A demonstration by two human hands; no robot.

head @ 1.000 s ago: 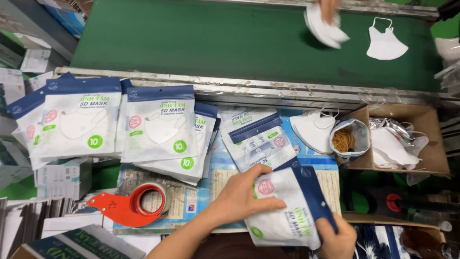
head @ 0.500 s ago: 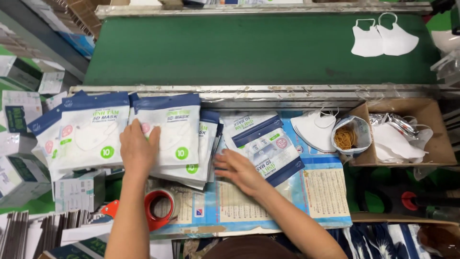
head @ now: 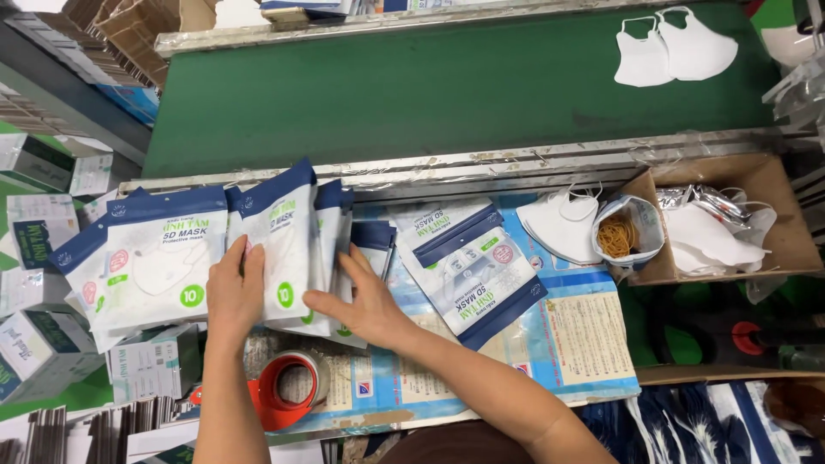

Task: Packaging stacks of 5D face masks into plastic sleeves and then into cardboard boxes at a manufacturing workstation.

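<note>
**Ann:** Head view is showing both hands pressing a stack of glossy white plastic mask pouches with dark blue top bands (head: 288,245) from either side, on the blue printed paper sheet covering the bench (head: 584,344), just below the metal rail of the green conveyor belt (head: 430,86). The left hand (head: 234,292) is lying flat, fingers together, against the stack's left face; the right hand (head: 365,301) is spreading its fingers against the right side, so neither is pinching anything.

**Ben:** Those pouches are looking slick. I am thinking the stack is at risk of fanning out, because smooth film is sliding on smooth film and the padded contents are making each pouch bulge.

**Ann:** Agreed, and the pouches standing on edge are leaning already. A second pile of the same flat pouches (head: 146,258) is lying just beside the left hand, so a slipping pouch is likely to mix into it.

**Ben:** The red plastic tape dispenser with its roll of clear tape (head: 288,387) is sitting near the left wrist; an elbow could be knocking it off the edge.

**Ann:** Another loose pouch (head: 468,266) is lying tilted to the right, apart from the stack. Beyond it, soft white folded masks (head: 563,228) are touching a small pouch of tan rubber bands (head: 623,232), beside a brown cardboard tray (head: 773,206)
</note>
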